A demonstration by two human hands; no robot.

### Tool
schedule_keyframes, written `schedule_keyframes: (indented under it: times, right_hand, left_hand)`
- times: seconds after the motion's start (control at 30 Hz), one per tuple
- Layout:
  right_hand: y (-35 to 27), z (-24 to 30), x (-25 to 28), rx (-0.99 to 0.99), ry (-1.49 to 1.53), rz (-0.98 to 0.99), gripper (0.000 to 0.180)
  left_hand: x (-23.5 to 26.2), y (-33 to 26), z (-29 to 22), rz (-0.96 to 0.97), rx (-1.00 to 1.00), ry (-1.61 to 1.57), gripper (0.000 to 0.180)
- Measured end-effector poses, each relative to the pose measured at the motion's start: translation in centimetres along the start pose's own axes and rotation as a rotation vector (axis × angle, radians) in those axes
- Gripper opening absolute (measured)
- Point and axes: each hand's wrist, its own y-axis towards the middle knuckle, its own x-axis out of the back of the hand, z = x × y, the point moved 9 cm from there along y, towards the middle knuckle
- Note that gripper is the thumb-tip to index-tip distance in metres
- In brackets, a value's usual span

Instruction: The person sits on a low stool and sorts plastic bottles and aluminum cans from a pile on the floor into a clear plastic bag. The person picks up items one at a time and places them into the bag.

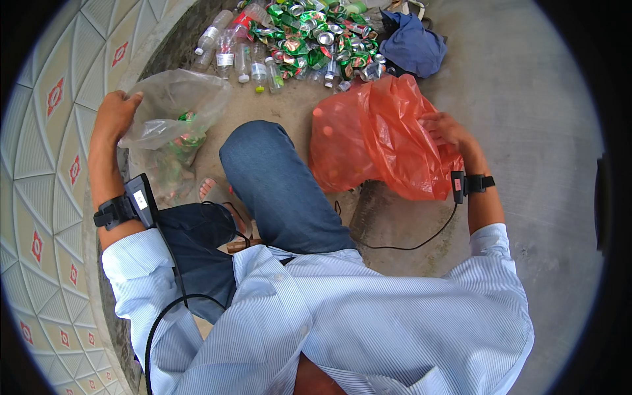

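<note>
At the left, my left hand point(117, 113) is closed on the rim of a clear plastic bag point(197, 92), holding its mouth wide. Crushed green cans point(187, 135) show low inside that bag, beside my foot. My right hand point(444, 130) has its fingers curled at the edge of a red plastic bag point(388, 131), pinching the thin film; part of its grip is hidden by folds. The red bag bulges, and roundish shapes show faintly through its left side.
A heap of crushed cans point(309, 33) lies beyond my knees. Several empty plastic bottles point(225, 56) stand to its left. A dark blue cloth point(413, 43) sits at its right. Patterned wall tiles point(56, 131) rise on the left. A cable point(415, 248) runs from my right wrist.
</note>
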Motion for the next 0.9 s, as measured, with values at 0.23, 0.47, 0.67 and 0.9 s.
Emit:
schedule_keyframes:
  times: [0.23, 0.47, 0.67, 0.9]
  right_hand:
    - [-7.2, 12.3, 0.1, 0.490, -0.092, -0.429, 0.042]
    - [4.5, 18.8, -18.0, 0.568, 0.055, -0.045, 0.048]
    - [20.9, 17.1, -31.9, 0.330, -0.010, 0.137, 0.032]
    - [35.2, 14.7, -41.3, 0.254, -0.306, 0.080, 0.041]
  left_hand:
    - [0.1, -0.3, -0.4, 0.005, 0.014, 0.033, 0.055]
    - [0.9, -1.7, -1.1, -0.090, 0.020, 0.070, 0.057]
    - [1.6, -3.1, -2.6, -0.072, 0.086, 0.097, 0.052]
    - [1.5, -3.0, -3.2, -0.031, 0.138, 0.077, 0.056]
